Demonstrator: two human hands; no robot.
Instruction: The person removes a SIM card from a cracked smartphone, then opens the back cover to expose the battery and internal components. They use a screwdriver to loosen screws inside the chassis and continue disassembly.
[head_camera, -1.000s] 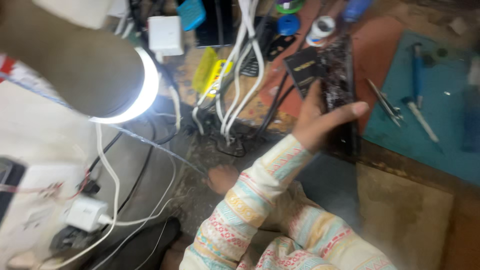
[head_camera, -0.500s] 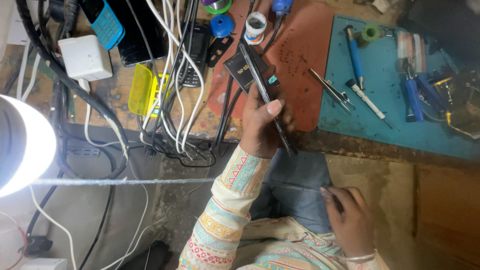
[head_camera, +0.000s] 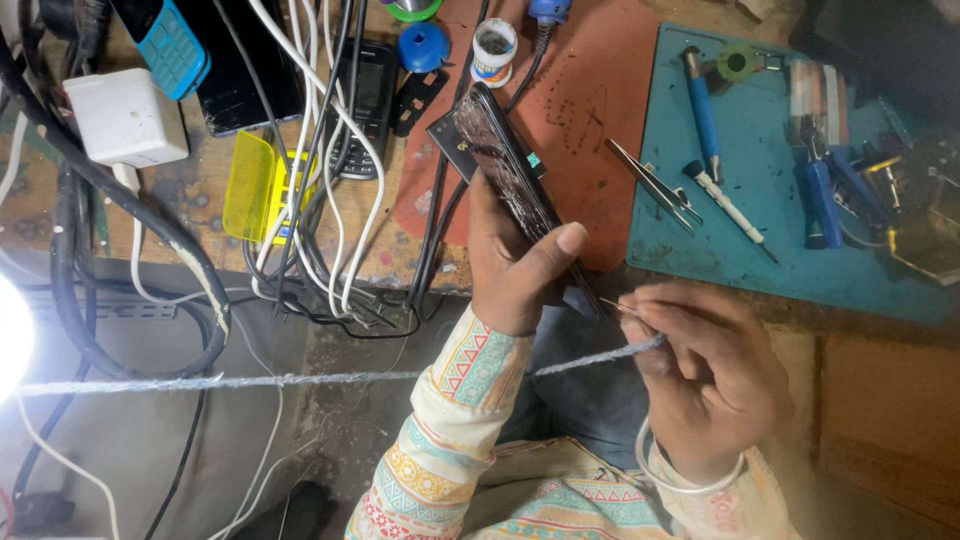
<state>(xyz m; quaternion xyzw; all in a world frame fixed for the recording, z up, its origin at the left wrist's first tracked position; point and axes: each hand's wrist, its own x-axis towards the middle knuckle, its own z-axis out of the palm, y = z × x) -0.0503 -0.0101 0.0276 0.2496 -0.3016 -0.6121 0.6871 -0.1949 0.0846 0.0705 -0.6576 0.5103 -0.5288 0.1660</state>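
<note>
My left hand (head_camera: 515, 265) grips a dark smartphone (head_camera: 500, 155) with a cracked surface, held on edge and tilted over the front of the workbench. My right hand (head_camera: 705, 370) is just to its right, with the fingers pinched on a thin metal pin-like tool (head_camera: 628, 307) whose tip points at the phone's lower edge. A bangle sits on the right wrist. Both forearms wear a patterned sleeve.
A red-brown mat (head_camera: 590, 120) and a teal mat (head_camera: 760, 240) carry tweezers (head_camera: 650, 180), blue-handled tools (head_camera: 703, 100) and a small jar (head_camera: 493, 50). Cables (head_camera: 310, 200), a yellow case (head_camera: 255, 185), other phones and a white adapter (head_camera: 125, 115) crowd the left. A taut string (head_camera: 250, 381) crosses below.
The view shifted so the lamp moved off to the left. My right hand rose from my lap to beside the phone, now pinching the thin tool. The phone stays in my left hand.
</note>
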